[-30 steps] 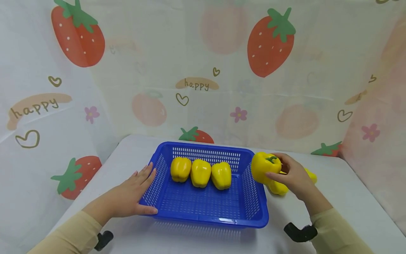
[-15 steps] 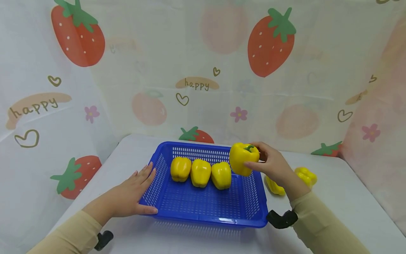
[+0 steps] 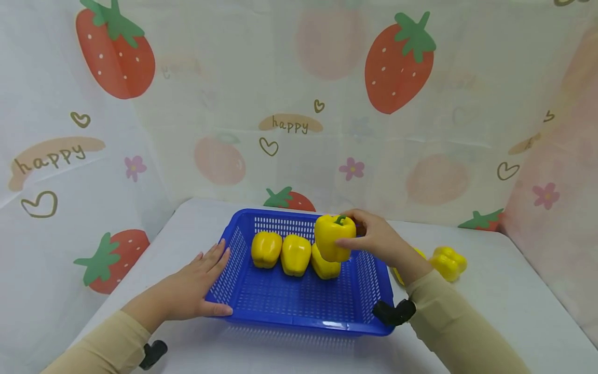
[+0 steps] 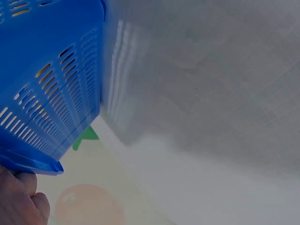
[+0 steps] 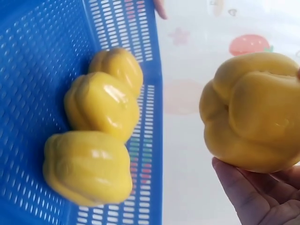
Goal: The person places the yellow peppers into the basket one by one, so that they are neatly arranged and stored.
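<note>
My right hand point(image 3: 380, 241) grips a yellow bell pepper point(image 3: 330, 240) by its side, green stem up, above the blue plastic basket point(image 3: 299, 323). In the head view it overlaps the rightmost of three yellow peppers lying in a row along the basket's back half: left point(image 3: 266, 249), middle point(image 3: 295, 254) and right point(image 3: 328, 268). The right wrist view shows the lobed underside of the held pepper point(image 5: 258, 117), apart from the three below. My left hand point(image 3: 187, 291) rests on the basket's left rim, fingers spread and straight.
On the white table point(image 3: 495, 301), right of the basket, lie a yellow pepper point(image 3: 449, 263) and another yellow piece point(image 3: 398, 275), mostly hidden by my right wrist. A strawberry-print curtain point(image 3: 289, 67) stands behind the table and along both sides.
My right hand has carried the pepper left from outside the basket's right rim to above the rightmost pepper inside. The left hand and basket have stayed put.
</note>
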The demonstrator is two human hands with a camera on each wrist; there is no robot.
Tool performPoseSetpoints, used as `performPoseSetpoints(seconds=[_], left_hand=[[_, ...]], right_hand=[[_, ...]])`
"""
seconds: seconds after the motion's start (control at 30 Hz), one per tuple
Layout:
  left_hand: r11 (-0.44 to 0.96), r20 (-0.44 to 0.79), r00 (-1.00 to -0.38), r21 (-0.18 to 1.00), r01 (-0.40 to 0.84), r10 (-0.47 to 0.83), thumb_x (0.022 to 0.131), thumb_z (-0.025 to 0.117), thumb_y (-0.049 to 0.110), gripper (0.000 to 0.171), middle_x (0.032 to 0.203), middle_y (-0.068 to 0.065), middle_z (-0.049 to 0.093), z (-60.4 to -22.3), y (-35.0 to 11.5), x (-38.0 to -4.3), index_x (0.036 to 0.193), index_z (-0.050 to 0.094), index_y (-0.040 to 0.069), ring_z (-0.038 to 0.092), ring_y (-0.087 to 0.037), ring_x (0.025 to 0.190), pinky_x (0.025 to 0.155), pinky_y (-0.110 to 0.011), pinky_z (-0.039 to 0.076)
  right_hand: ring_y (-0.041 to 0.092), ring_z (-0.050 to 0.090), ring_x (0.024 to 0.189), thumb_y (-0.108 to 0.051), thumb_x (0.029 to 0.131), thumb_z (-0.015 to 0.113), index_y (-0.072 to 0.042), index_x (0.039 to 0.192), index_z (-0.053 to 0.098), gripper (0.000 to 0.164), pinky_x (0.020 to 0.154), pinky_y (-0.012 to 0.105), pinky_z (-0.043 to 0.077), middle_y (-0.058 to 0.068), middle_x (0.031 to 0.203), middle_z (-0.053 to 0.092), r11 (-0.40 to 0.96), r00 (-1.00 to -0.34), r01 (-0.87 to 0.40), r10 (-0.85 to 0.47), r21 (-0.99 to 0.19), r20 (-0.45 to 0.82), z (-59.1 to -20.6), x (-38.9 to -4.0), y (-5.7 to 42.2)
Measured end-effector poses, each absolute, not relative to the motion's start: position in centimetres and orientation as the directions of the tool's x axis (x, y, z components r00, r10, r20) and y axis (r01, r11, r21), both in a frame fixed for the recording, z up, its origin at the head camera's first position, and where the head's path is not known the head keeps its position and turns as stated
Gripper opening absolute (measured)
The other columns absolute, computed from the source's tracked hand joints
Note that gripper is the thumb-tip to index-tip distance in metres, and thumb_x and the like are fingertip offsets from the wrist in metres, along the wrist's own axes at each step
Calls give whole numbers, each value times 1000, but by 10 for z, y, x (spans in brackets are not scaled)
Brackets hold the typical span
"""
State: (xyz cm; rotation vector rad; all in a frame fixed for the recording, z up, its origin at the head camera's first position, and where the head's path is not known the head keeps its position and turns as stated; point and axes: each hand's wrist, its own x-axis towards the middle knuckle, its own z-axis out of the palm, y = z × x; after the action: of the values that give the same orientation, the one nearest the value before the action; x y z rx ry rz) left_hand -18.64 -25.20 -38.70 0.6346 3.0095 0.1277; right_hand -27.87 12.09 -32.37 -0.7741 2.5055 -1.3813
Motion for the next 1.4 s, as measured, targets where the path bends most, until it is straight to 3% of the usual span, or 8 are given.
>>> performPoseSetpoints(seconds=[0.4, 0.77, 1.07, 1.4], left_hand=[[912, -45, -914, 94, 399, 404, 64, 40, 84, 118, 153, -12, -2, -388, -253, -187, 146, 11, 5, 6, -28, 140, 110, -50, 14], [911, -40, -912, 89, 403, 408, 65, 40, 84, 117, 153, -13, -1, -390, -253, -187, 147, 11, 5, 6, -28, 140, 110, -49, 14], [911, -34, -912, 81, 405, 408, 64, 39, 85, 117, 153, -12, 0, -389, -253, -187, 146, 13, 5, 6, -28, 140, 110, -49, 15], [909, -33, -910, 83, 409, 413, 65, 39, 84, 117, 153, -13, 0, -388, -254, -187, 146, 14, 5, 7, -29, 140, 110, -49, 14]], right_hand=[[22, 55, 89, -47, 72, 73, -20, 115, 55, 54, 78, 32, 49, 0, 102, 58, 488, -845, -350, -533, -800, 44, -327, -284, 86], [21, 56, 93, -43, 73, 73, -16, 117, 55, 55, 80, 32, 51, 2, 105, 58, 477, -830, -264, -555, -839, -54, -340, -291, 55], [20, 57, 92, -49, 72, 72, -17, 122, 54, 62, 77, 32, 52, 1, 107, 57, 497, -808, -261, -581, -828, -94, -343, -290, 36], [20, 56, 93, -45, 75, 71, -15, 115, 58, 51, 77, 33, 53, 2, 103, 58, 455, -755, -223, -640, -862, -143, -351, -291, 16]])
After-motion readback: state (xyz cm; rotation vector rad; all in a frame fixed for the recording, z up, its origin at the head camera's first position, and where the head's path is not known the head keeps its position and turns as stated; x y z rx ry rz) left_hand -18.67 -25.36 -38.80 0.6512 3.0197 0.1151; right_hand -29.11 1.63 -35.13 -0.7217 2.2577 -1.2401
